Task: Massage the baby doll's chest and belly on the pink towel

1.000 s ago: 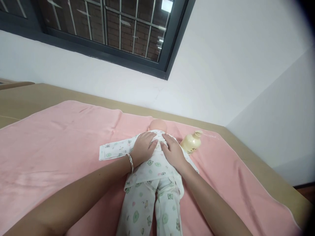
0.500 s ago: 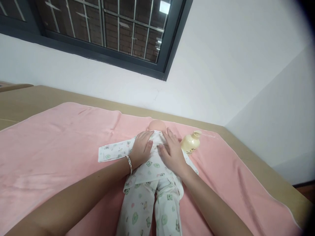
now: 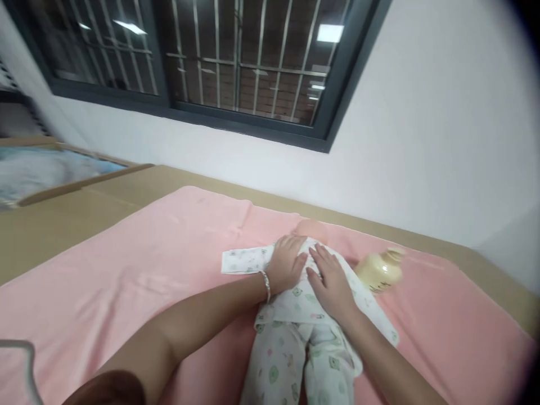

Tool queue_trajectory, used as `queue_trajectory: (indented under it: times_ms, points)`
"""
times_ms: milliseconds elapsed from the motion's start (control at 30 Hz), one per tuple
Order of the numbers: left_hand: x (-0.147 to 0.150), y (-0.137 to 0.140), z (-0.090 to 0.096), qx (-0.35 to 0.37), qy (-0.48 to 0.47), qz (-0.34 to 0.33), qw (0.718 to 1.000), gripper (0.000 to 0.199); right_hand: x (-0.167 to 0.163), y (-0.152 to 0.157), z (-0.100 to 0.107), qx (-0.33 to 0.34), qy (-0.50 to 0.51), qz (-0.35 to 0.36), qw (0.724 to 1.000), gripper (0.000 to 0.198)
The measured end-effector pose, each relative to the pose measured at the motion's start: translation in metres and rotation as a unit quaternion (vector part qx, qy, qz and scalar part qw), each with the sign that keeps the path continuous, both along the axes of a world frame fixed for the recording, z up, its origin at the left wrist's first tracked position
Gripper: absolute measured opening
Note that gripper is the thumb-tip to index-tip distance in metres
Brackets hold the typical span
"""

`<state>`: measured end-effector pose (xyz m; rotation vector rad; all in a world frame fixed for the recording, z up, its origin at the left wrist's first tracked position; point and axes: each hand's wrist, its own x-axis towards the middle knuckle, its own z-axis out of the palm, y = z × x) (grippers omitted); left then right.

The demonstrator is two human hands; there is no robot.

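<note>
A doll (image 3: 311, 228) lies on a pink blanket (image 3: 185, 236), dressed in a white long-sleeved top (image 3: 291, 301) and matching trousers (image 3: 274, 365) with a green and pink print. Only the top of its head shows. My left hand (image 3: 287, 263) rests on the left of the chest, fingers stretched out, a silver bracelet (image 3: 266, 286) on the wrist. Flat on the right of the chest lies my right hand (image 3: 333, 281), its fingers extended. Beside the doll's right-hand sleeve, apart from my hands, is a pale yellow bottle (image 3: 382, 270), slightly blurred.
The blanket covers a tan tabletop (image 3: 126, 194) against a white wall (image 3: 422, 140). A barred window (image 3: 253, 67) with a dark frame is above. At the far left stands a wooden-edged tray or box (image 3: 80, 181) with pale cloth inside. A grey cable (image 3: 29, 360) curves at lower left.
The view has turned left, bringing in the box and cable. My right hand has shifted slightly on the top, and the right-hand sleeve shows more spread out. Both hands stay on the doll's chest.
</note>
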<state>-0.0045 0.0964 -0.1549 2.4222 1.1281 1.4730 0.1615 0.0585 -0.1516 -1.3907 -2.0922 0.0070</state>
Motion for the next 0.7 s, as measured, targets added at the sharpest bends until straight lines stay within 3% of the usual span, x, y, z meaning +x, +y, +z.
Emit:
queue_trajectory:
  times_ms: [233, 333, 433, 533, 600, 633, 700]
  points:
    - [0.006, -0.024, 0.013, -0.064, 0.117, 0.109, 0.985, 0.059, 0.007, 0.007, -0.016, 0.011, 0.007, 0.007, 1.0, 0.055]
    - [-0.001, -0.046, 0.021, -0.088, 0.132, 0.142, 0.977, 0.066, 0.01, 0.008, -0.017, 0.013, 0.011, 0.008, 1.0, 0.057]
    - [-0.022, -0.078, 0.042, -0.106, 0.117, 0.144, 0.977, 0.063, 0.012, 0.007, -0.018, 0.009, 0.013, 0.009, 1.0, 0.062]
    - [-0.059, -0.119, 0.074, -0.079, 0.051, 0.154, 0.984, 0.057, 0.015, 0.006, -0.018, 0.002, 0.008, 0.011, 1.0, 0.065]
    - [-0.094, -0.149, 0.094, -0.017, -0.057, 0.197, 0.979, 0.05, 0.018, 0.006, -0.019, -0.005, -0.004, 0.012, 1.0, 0.066]
    - [-0.114, -0.165, 0.1, 0.013, -0.126, 0.231, 0.965, 0.046, 0.02, 0.006, -0.02, -0.006, -0.013, 0.013, 1.0, 0.068]
    - [-0.158, -0.196, 0.102, 0.109, -0.268, 0.309, 0.906, 0.036, 0.024, 0.01, -0.025, 0.003, -0.037, 0.012, 0.999, 0.069]
